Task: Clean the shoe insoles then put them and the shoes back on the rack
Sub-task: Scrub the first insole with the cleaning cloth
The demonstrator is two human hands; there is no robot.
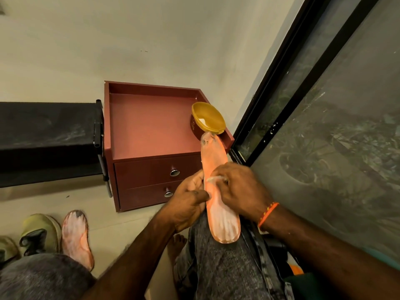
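Head cam: left hand (187, 203) fingers (195, 177) are clamping the orange insole's (216, 191) edge on the knee, right hand (237, 187) fingers are pinching a whitish wipe (213, 179) against it. Toe's nearly touching the open tub (208, 122) on the cabinet (151, 124), so it's probably risking knocking it over.

Red cabinet (151, 126) w/ two drawers is sitting by the wall in front of me. Yellow tub (208, 118) is tipping on its top's right edge. Dark window (324, 126) is running along my right; orange band (268, 213) is circling my wrist.
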